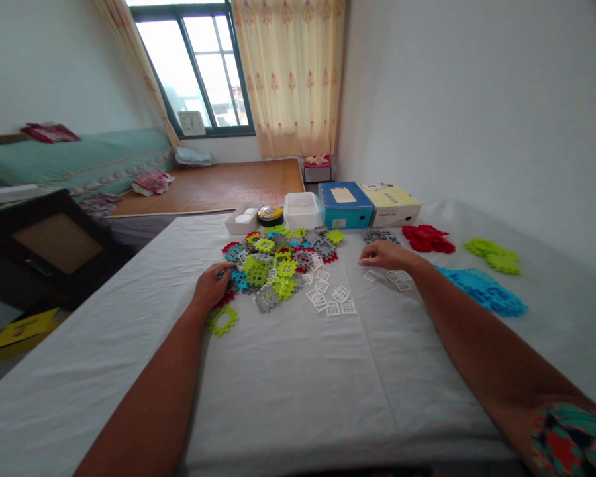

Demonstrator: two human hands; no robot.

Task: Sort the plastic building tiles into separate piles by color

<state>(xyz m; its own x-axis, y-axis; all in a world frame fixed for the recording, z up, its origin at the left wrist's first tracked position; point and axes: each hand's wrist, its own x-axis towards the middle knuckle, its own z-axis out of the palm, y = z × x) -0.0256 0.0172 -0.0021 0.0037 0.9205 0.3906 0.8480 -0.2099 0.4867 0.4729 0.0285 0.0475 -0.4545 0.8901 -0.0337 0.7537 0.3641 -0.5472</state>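
A mixed heap of toothed plastic building pieces (258,271) in lime, grey, blue and red lies on the white-covered table. At its left edge, my left hand (212,286) has its fingers closed around a blue building piece (222,273), mostly hidden by them. A lime frame piece (223,320) lies just below that hand. My right hand (386,254) hovers low right of the heap, fingers bent and thumb pinched in; what it holds, if anything, is too small to tell. Several white lattice window pieces (399,281) lie under it, and others (318,300) lie at the heap's right edge.
Sorted piles of grey (380,236), red (428,238), lime (493,255) and blue pieces (487,291) lie to the right. Behind stand a white box (242,219), a round tin (270,215), a clear tub (302,212), a blue box (345,205) and a yellow-white box (390,204).
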